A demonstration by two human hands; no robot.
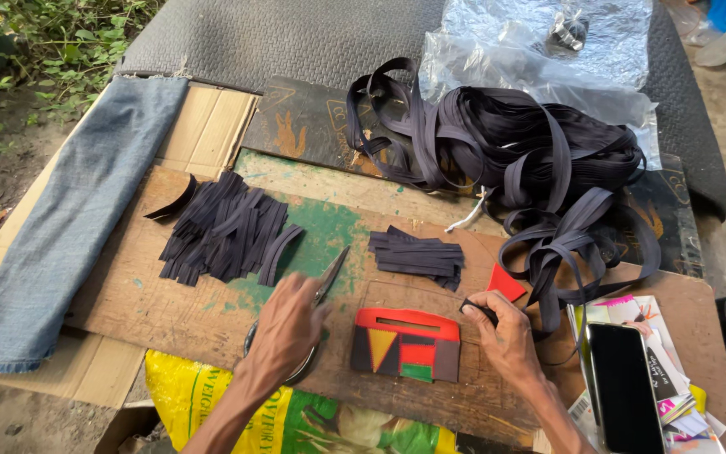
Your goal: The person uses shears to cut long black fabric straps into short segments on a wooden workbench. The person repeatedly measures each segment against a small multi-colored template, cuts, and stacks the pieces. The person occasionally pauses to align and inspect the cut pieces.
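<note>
Head view. Left hand (289,326) lies over the handles of a pair of steel scissors (326,282), fingers curled about the grip. The scissors rest on the worn brown wooden board (153,286), long axis running from near-left to far-right, blade tips pointing far-right toward the small stack. Handles mostly hidden under the hand; whether the blades are parted is hard to make out.

Right hand (504,335), near right, fingers pinched on the end of a dark navy flat strap (548,252), which leads off far-right into one large tangled heap of the same strap (506,143).

Between the hands: one small flat pouch with a red top band and coloured patches (407,343), long axis left to right.

Cut strap pieces in two piles: a big loose pile far left (224,227), too many to count, and a small neat stack (418,255) at centre. One red scrap (506,282) just beside the right hand.

One black phone (625,387) at near right, cut off by the frame edge. One folded strip of blue denim (69,219) at far left.
</note>
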